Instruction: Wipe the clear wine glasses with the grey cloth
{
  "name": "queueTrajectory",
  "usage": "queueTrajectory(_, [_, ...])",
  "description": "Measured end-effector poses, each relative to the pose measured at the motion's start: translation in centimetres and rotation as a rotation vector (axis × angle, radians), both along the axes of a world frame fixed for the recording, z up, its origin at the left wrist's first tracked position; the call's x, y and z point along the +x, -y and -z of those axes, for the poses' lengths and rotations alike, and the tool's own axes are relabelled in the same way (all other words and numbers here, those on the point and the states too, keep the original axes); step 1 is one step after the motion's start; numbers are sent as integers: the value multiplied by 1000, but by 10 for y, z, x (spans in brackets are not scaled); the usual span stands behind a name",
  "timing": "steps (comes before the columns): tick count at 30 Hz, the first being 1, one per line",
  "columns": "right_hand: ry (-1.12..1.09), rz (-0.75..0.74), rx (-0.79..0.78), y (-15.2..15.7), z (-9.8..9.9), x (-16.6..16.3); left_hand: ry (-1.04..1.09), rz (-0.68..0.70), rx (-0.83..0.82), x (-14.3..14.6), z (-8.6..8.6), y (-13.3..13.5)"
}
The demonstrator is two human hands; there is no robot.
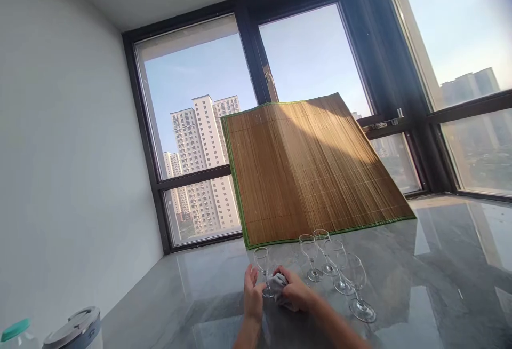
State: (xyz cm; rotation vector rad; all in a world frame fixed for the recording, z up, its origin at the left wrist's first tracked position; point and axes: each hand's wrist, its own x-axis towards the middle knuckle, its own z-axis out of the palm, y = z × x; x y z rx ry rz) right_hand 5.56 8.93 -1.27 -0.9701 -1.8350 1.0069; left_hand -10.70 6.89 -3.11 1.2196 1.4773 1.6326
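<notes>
My right hand [295, 288] is closed around a bunched grey cloth [279, 285], low over the grey glossy surface. Just left of the cloth stands a small clear stemmed glass [262, 257], upright, its foot partly covered by my hands. My left hand [253, 291] is beside that glass, fingers stretched upward and thumb close to the foot; whether it touches the glass I cannot tell. To the right of my right hand stand several more stemmed glasses, among them a rear one [308, 247] and a front one [359, 279].
A folding bamboo mat [304, 167] with green edging stands propped behind the glasses, against dark-framed windows. At the lower left are a lidded cup [76, 327] and a bottle with a green cap [16, 330]. A white wall [72, 151] bounds the left side.
</notes>
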Motion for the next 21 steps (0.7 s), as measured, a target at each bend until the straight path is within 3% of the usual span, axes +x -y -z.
queueTrajectory(3, [-1, -139, -28, 22, 1, -7, 79, 44, -18, -2, -3, 1])
queueTrajectory(5, [21, -170, 41, 40, 4, -5, 97, 53, 2, 0, -4, 2])
queueTrajectory(10, [284, -28, 303, 80, 7, 14, -13, -18, 79, 7, -4, 7])
queueTrajectory(15, [403, 44, 458, 100, -6, 19, -139, -179, 146, 9, -4, 9])
queueTrajectory(18, [316, 67, 680, 109, -16, 16, -134, -227, 154, 5, -4, 8])
queueTrajectory(21, [152, 31, 1011, 118, -24, 15, -102, -225, 143, 1, -2, 6])
